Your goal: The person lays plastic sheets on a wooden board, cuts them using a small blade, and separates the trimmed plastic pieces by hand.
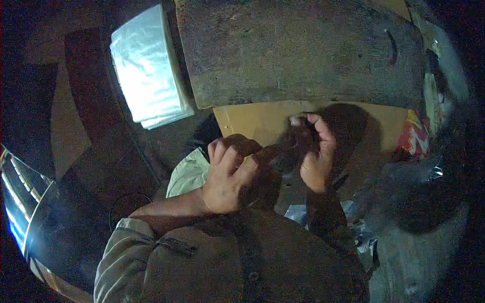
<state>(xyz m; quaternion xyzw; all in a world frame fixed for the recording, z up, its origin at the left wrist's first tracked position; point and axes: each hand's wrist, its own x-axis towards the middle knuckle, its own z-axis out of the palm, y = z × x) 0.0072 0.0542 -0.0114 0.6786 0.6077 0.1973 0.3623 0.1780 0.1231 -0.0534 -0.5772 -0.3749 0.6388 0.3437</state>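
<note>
1. Far left: a stack of clear plastic sheeting (147, 68) is lying beside a dark, worn board (308, 55).
2. Left of centre, near side: a pale cloth (188, 174) is being partly covered by the left forearm, which is being brought in from the near left with the elbow bent.
3. Left of centre: the left hand (225, 177) is being held with its back upward and its fingers curled, about half closed. A dark brown item (269, 154) is apparently being gripped beneath the fingers; its kind cannot be told in the shadow.
4. Centre: the item is being kept between the two hands, above the near part of a tan surface (252, 121). For good handling, it is best being steadied by the left hand while only small, light movements are being made by the right; the work is being obscured by shadow, so more light would seem helpful.
5. Right of centre: the right hand (318, 156) is being held raised from the wrist, its fingers bent toward the left and nearly closed. The fingertips are being blurred; a pale spot is showing there, and whether something is being pinched cannot be told.
6. Right: a red and yellow packet (417, 135) is resting at the right end of the tan surface, apart from both hands.
</note>
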